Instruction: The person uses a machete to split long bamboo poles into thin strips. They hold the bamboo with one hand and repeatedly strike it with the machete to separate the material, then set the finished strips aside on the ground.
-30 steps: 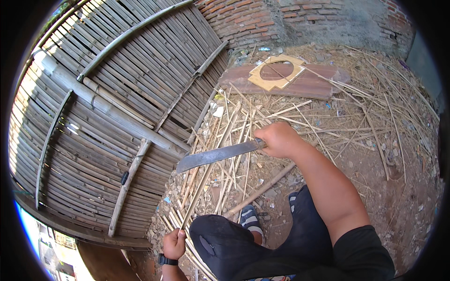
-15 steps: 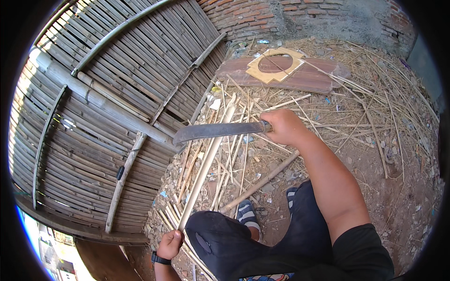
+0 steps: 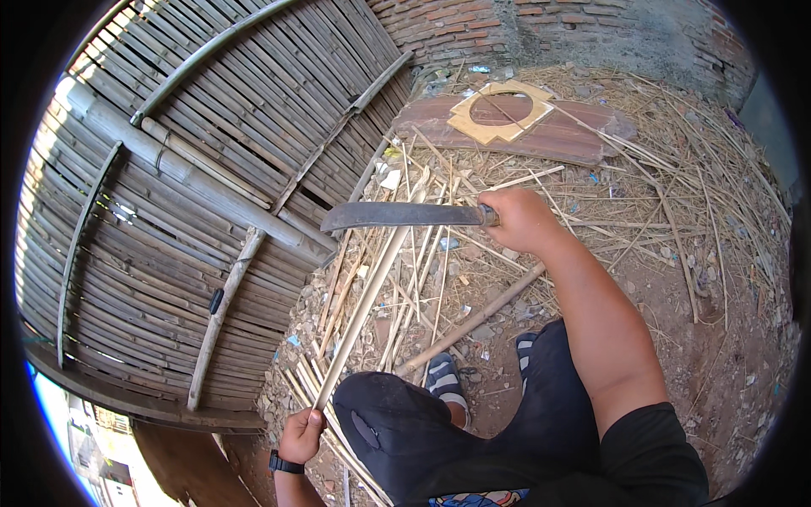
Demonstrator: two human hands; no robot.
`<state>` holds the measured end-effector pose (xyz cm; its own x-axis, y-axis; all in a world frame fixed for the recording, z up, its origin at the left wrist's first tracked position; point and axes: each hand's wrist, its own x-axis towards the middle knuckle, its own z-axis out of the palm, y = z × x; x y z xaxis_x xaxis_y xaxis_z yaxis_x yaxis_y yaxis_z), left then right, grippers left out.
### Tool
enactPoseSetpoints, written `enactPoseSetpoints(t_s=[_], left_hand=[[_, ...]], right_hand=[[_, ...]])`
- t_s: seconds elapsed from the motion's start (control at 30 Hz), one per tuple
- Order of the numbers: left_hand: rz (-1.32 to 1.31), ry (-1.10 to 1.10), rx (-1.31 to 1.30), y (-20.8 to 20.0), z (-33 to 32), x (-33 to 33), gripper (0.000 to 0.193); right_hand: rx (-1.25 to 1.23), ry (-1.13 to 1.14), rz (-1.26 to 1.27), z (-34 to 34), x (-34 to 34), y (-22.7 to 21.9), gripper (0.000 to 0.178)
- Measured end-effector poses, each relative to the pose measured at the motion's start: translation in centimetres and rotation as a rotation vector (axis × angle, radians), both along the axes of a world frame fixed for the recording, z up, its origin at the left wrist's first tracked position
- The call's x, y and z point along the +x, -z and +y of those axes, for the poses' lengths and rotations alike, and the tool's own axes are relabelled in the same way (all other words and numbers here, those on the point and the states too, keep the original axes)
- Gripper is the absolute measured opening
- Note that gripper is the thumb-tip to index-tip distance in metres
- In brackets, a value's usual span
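Note:
My right hand (image 3: 522, 221) is closed round the handle of a machete (image 3: 397, 215), whose long dark blade points left and lies across the upper part of a bamboo strip (image 3: 363, 308). Whether the blade touches the strip or hovers over it, I cannot tell. Low on the left, my left hand (image 3: 302, 435) grips the strip's near end between thumb and fingers, beside my knee. The pale strip slants away from me, up and to the right. Several more bamboo strips (image 3: 338, 448) lie beside my left hand and leg.
A slatted bamboo wall (image 3: 203, 203) rises on the left, a brick wall (image 3: 591, 42) at the back. A brown board (image 3: 549, 150) carries a yellowish frame with a round hole (image 3: 469, 128). Before my feet lies a thick stick (image 3: 473, 325), among straw and loose sticks.
The machete and my right hand have moved slightly up and to the right along the strip. My left hand, still holding the strip, has shifted a little left.

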<state>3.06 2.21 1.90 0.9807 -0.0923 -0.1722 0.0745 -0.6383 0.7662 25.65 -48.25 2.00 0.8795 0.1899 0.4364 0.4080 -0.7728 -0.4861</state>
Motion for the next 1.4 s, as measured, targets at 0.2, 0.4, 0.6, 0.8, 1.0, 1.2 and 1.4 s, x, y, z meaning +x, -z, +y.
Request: enactPoseSetpoints(t_s=[0.2, 0.4, 0.6, 0.8, 1.0, 1.2, 1.4], left_hand=[[-0.101, -0.027, 0.109, 0.0, -0.1, -0.2, 0.053], [-0.132, -0.034, 0.151, 0.1, -0.4, -0.1, 0.053], [-0.11, -0.042, 0.159, 0.3, -0.1, 0.1, 0.052], [-0.166, -0.019, 0.149, 0.1, -0.5, -0.1, 0.053], [-0.141, -0.04, 0.165, 0.7, 0.1, 0.3, 0.052], [-0.169, -0.038, 0.125, 0.3, -1.3, 0.2, 0.056], [-0.15, -0.02, 0.082, 1.0, -0.4, 0.3, 0.055]], right_hand=[[-0.01, -0.021, -0.03, -0.1, 0.5, 1.0, 0.025], [0.024, 0.045, 0.034, -0.3, 0.1, 0.1, 0.022], [-0.016, -0.06, -0.083, -0.2, 0.5, 1.2, 0.027], [0.03, -0.016, 0.061, 0.0, 0.4, 0.4, 0.027], [0.036, -0.07, 0.092, -0.1, 0.1, 0.4, 0.033], [0.146, -0.114, 0.189, 0.8, -0.4, -0.1, 0.04], [0.211, 0.046, -0.086, -1.4, 0.6, 1.1, 0.047]])
